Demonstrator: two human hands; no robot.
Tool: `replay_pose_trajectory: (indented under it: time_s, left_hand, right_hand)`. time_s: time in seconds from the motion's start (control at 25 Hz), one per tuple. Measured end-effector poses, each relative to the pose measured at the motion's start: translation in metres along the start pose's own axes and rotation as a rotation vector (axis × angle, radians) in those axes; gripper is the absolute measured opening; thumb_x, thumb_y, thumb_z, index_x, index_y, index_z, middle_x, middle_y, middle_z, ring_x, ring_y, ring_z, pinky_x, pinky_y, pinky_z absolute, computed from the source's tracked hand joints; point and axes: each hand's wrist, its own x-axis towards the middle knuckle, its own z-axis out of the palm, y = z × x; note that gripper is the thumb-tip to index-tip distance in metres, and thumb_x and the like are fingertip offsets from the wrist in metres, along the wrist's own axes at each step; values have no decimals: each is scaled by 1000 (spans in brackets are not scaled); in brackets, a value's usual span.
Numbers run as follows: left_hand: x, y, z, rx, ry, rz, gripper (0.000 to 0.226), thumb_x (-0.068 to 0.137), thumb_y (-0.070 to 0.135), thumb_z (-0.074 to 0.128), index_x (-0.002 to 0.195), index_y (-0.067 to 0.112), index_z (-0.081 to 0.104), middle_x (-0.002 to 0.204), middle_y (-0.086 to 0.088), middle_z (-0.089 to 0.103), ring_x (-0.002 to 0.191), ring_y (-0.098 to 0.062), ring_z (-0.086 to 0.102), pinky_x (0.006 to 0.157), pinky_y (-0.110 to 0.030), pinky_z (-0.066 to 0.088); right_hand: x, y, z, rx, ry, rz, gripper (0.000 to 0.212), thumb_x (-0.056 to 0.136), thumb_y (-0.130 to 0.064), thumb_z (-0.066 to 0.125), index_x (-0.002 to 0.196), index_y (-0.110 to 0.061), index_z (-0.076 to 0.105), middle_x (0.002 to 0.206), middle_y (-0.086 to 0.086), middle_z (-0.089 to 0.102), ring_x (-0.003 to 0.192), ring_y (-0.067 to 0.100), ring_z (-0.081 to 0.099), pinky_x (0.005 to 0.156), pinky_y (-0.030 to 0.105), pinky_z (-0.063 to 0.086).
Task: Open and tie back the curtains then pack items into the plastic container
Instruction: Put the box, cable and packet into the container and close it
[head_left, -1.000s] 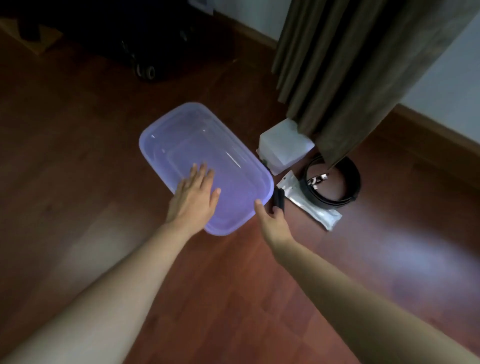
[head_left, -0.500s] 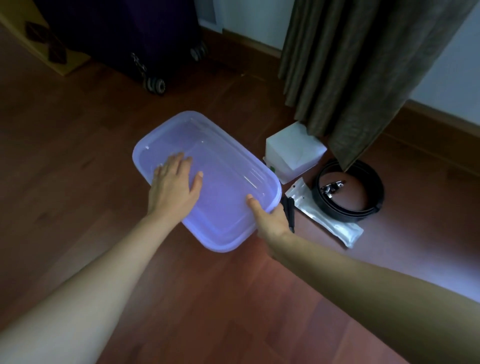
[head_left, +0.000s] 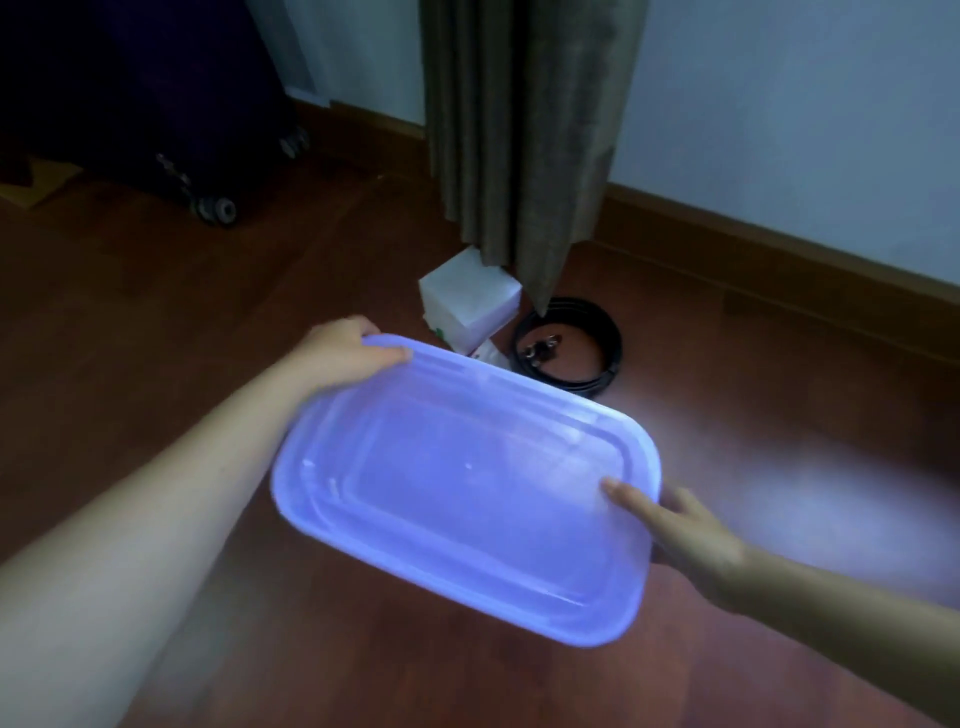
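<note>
Holds the plastic container (head_left: 467, 493) by diagonal corners — left hand (head_left: 345, 353) with grip curled over the far one, right hand (head_left: 685, 530) pinching the near — white box (head_left: 470, 299), black coil (head_left: 605, 369) lying just beyond.

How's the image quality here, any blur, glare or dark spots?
Head view: dim overall; the plastic container, left hand and right hand are motion-smeared; a pale glare patch lies on the wooden floor; the suitcase, upper left, is nearly lost in shadow.
</note>
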Motion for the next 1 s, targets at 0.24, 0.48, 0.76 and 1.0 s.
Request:
replay_pose_trajectory:
  time_s: [0.24,0.48,0.76,1.0]
  left_hand:
    - [-38,91,69,169,-167,357,45,87,43,59,106,3,62,105,-15,59,104,-29,52,80,-33,39]
    - [-21,99,100,237,-223,480,39,90,46,53,95,7,57,96,-9,57,89,-23,51,71,-31,35]
    - [-1,106,107,328,-280,504,46,89,51,51,104,7,53,96,-10,59,87,-25,56,63,-31,40]
    - [-3,107,107,312,-242,540,45,91,46,51,107,5,58,102,-14,58,97,-29,55,70,-33,36]
  right_hand:
    - [-67,36,-108,-29,128,49,35,87,-41,58,115,-20,61,101,0,74,92,19,71,78,39,58]
    - [-61,82,-117,-7,299,8,43,83,-51,57,115,-23,60,104,-2,72,91,13,71,78,38,58]
    - [-40,106,-115,-57,473,-16,56,76,-67,58,114,-27,63,110,-6,69,99,12,65,95,42,51]
    - [-48,93,-107,-56,532,-69,32,89,-51,51,119,-39,50,118,-11,58,104,10,55,85,28,41]
